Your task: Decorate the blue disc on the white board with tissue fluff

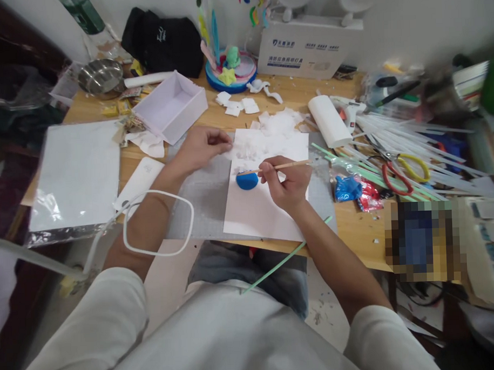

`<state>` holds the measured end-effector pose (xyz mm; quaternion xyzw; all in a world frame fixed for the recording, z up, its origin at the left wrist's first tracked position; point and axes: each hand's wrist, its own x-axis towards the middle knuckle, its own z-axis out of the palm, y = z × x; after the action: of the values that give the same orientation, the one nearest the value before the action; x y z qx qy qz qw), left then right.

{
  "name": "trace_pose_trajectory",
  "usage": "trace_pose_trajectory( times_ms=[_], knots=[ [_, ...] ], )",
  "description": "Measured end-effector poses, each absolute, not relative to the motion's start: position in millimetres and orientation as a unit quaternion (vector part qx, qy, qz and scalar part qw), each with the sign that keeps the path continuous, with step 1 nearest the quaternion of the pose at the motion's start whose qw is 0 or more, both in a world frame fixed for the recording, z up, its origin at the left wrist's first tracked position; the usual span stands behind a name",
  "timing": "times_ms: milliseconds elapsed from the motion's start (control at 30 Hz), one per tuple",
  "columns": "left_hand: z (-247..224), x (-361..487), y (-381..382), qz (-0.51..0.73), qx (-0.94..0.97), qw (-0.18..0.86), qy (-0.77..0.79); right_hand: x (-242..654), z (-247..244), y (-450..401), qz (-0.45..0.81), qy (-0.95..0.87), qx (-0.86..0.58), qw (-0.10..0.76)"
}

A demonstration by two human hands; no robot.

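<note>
In my right hand [287,183] is a thin wooden stick [295,164], pinched between thumb and fingers. The stick's left end lies over the upper edge of a flat round blue piece [247,182], perhaps clay. That piece rests on a white sheet of paper [268,216] with grey smudges on its far part. My left hand [207,146] hovers by the sheet's left edge, fingers loosely curled and the thumb a little apart, with nothing visible in it. Under the paper is a grey cutting mat [203,208].
A pale open box [173,106] stands behind my left hand. White scraps [279,122] and a paper roll [329,121] lie beyond the sheet. To the right are scissors [396,178], blue and red packets [348,188] and white strips [427,141]. A white cord loop [191,224] crosses my left forearm.
</note>
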<state>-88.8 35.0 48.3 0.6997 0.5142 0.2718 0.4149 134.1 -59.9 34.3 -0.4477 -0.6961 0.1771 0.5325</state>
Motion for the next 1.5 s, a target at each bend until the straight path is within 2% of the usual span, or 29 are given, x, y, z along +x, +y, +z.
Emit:
trace_pose_trajectory(
  times_ms=[167,367,800,1167,1500],
  knots=[
    [40,-100,27,0.205,0.702,0.486,0.479,135,27,-54,0.153,-0.673,-0.496,0.527],
    [37,-96,26,0.16,0.729,0.484,0.456,137,22,-51,0.127,-0.649,-0.523,0.538],
    [25,-71,22,0.186,0.762,0.411,0.464,138,23,-51,0.095,-0.653,-0.529,0.535],
    [15,-68,22,0.185,0.769,0.417,0.449,137,25,-54,0.036,-0.666,-0.467,0.58],
    [15,-68,24,0.181,0.774,0.422,0.436,132,25,-53,-0.012,-0.718,-0.459,0.524]
  ],
)
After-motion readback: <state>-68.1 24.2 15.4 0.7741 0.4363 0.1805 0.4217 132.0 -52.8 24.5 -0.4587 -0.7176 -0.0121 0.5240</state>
